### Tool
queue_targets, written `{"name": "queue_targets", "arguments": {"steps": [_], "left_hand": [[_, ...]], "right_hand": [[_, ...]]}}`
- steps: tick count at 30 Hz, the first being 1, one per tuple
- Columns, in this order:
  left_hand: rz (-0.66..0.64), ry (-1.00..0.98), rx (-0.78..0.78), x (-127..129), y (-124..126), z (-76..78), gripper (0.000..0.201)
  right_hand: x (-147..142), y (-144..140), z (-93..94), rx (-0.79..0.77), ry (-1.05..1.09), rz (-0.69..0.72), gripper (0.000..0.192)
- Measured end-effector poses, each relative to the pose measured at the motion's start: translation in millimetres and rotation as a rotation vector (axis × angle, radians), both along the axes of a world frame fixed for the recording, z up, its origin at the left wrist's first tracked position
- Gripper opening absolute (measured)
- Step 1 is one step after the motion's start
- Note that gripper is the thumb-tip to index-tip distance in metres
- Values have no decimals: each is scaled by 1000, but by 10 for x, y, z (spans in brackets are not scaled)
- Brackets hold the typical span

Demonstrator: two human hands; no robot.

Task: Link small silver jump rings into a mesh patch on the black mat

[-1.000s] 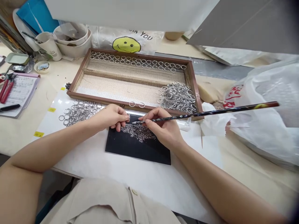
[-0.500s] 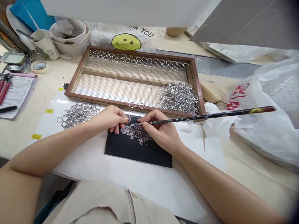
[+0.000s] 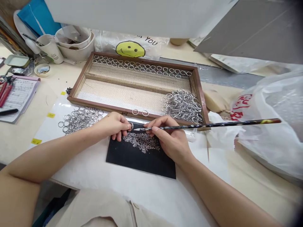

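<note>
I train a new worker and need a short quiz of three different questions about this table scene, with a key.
1. True or false: the left hand pinches a small silver metal ring in its fingers.
2. What does the right hand hold? A) red pliers B) a long thin dark stick C) a white paper cup
3. Fill in: the heap of tiny silver pieces lies on a flat ____ rectangular mat.

Key: 1 true. 2 B; its tip points at the ring. 3 black; the mat lies in front of the brown wooden mesh-bottomed tray.
</note>
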State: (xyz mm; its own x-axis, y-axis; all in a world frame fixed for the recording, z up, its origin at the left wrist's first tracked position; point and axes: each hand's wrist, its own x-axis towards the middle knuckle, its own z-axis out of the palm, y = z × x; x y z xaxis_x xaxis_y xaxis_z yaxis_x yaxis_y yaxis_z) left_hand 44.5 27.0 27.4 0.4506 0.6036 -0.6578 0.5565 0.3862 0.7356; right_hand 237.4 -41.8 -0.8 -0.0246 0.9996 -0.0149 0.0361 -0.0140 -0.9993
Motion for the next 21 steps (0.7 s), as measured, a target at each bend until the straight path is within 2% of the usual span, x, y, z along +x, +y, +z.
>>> {"name": "queue_targets", "arguments": {"steps": [5,10,16,21], "left_hand": [[26,9,15,10,-19,-22,21],[25,9,30,-1,-34,-46,21],[26,-21,66,-18,-48,-73,17],[39,-4,55,-5,-51,-38,16]], "right_hand": [[7,31,14,-7,140,-3,13],[-16,42,54,-7,148,-3,16],[-10,35,-6,16,168,13,13],[11,20,-30,32,158,36,10]]}}
